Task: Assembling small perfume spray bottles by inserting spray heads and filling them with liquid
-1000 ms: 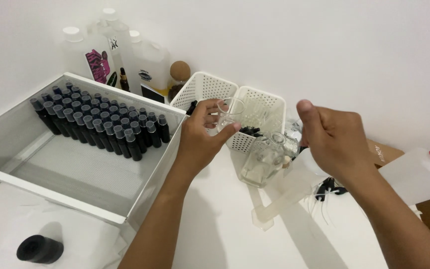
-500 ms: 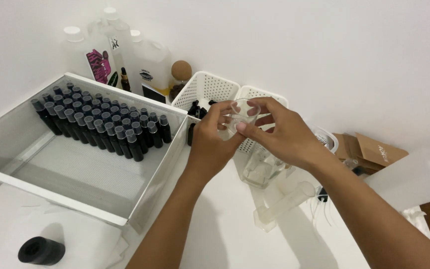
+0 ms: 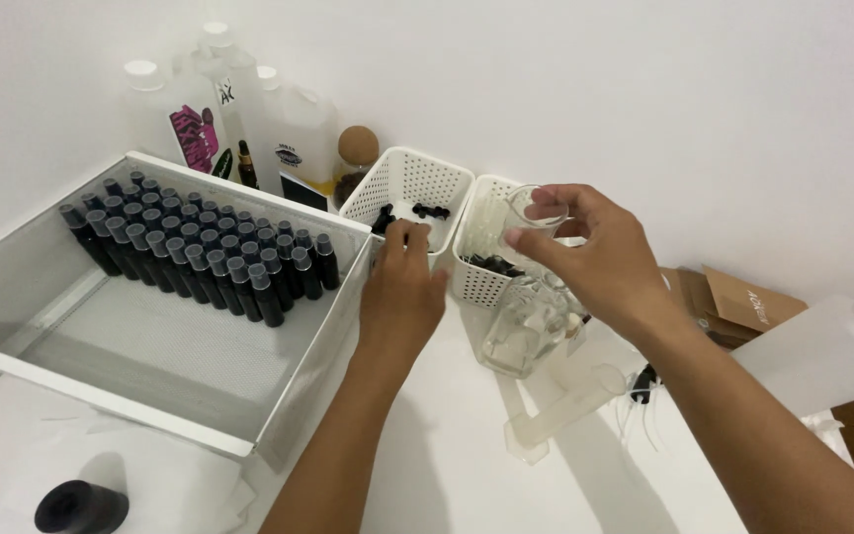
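My right hand (image 3: 600, 262) holds a small clear cup (image 3: 534, 206) by its rim above the right white basket (image 3: 476, 282). My left hand (image 3: 402, 292) reaches over the near rim of the left white basket (image 3: 417, 178). Its fingertips are bent down inside, close to some loose black caps (image 3: 431, 211). Whether they grip one is hidden. A clear glass bottle (image 3: 524, 331) stands on the white table just below my right hand.
A big white mesh tray (image 3: 150, 396) on the left holds rows of black-capped bottles (image 3: 200, 247). White jugs (image 3: 294, 138) stand at the wall. A clear measuring cylinder (image 3: 570, 415) lies beside the glass bottle. A brown cardboard box (image 3: 743, 302) and a red-capped white container (image 3: 822, 351) are at right.
The hands met over the baskets and the clear cup passed from my left hand to my right. My left hand then dropped to the left basket.
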